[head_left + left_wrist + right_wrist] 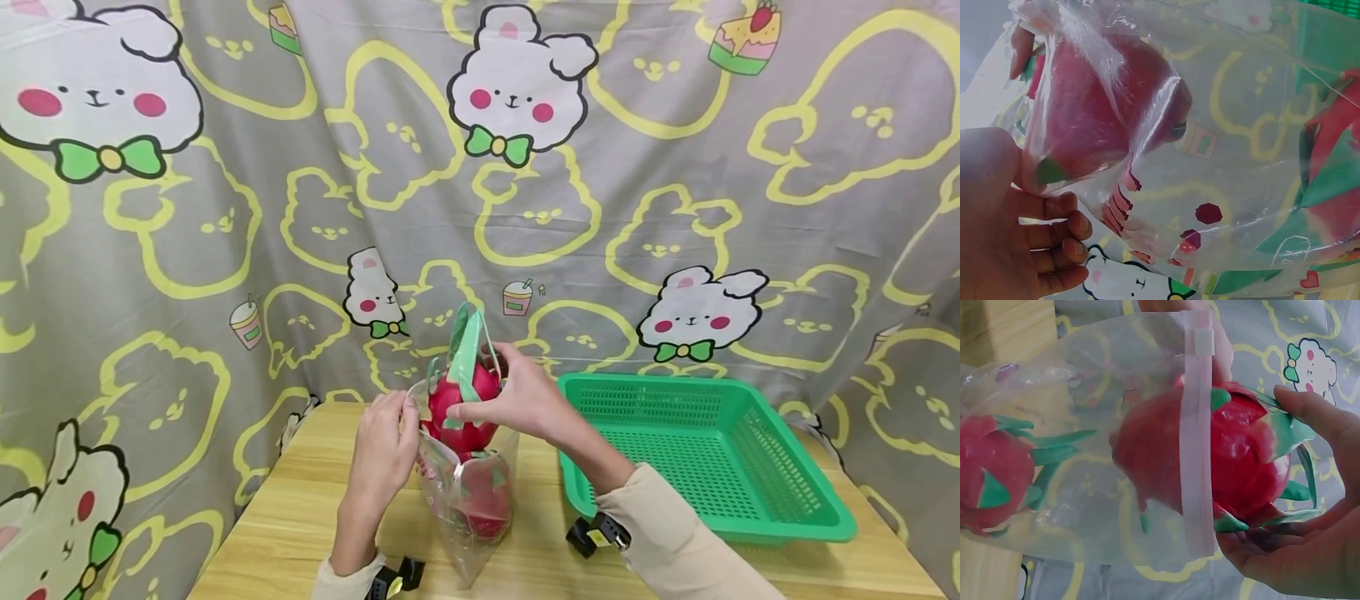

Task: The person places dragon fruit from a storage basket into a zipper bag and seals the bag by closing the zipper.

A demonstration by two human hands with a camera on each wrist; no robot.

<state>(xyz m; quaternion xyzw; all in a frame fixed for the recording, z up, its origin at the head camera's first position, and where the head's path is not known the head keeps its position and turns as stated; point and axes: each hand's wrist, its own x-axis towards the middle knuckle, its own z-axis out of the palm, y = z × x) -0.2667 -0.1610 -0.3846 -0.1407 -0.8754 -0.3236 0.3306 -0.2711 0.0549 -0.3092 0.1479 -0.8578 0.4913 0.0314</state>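
Observation:
A red dragon fruit [468, 437] with long green leaf tips sits partly inside the mouth of a clear zip bag [463, 546]. My right hand [528, 396] grips its upper, leafy end, thumb on one side and fingers on the other. In the right wrist view, the pink-white slider strip [1197, 444] crosses around the middle of this fruit. Lower in the bag lies a second dragon fruit [994, 475], apart from the first. My left hand [384, 442] holds the bag's rim at the left; its thumb is partly hidden by plastic in the left wrist view.
To the right on the wooden table [292, 500] stands a green plastic basket [817, 508] with perforated walls and floor, close to my right forearm. Behind the table hangs a grey curtain [315, 108] with cartoon prints.

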